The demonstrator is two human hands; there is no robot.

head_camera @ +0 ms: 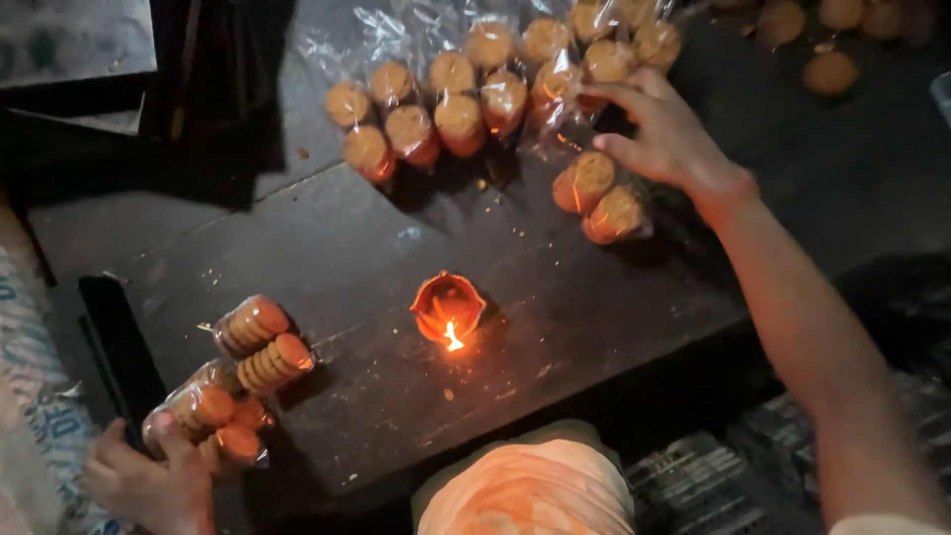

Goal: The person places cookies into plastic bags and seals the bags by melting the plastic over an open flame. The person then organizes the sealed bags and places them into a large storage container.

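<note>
My right hand (666, 134) reaches across a dark wooden board (376, 238) to the far side, fingers spread over clear plastic packets of round biscuits (584, 180). Its fingertips touch one upright packet (606, 61). My left hand (149, 481) sits at the near left corner, fingers closed on a cluster of sealed biscuit packets (213, 411). Two more sealed rolls (263, 342) lie just beyond that hand. A small clay lamp (448, 307) burns with a flame in the middle of the board.
Several open-topped biscuit packets (436, 99) stand in rows at the far edge. Loose biscuits (830, 71) lie at the far right. A dark flat object (119, 347) rests at the left edge beside printed sacking (35, 396). Orange-white cloth (530, 490) covers my knee below.
</note>
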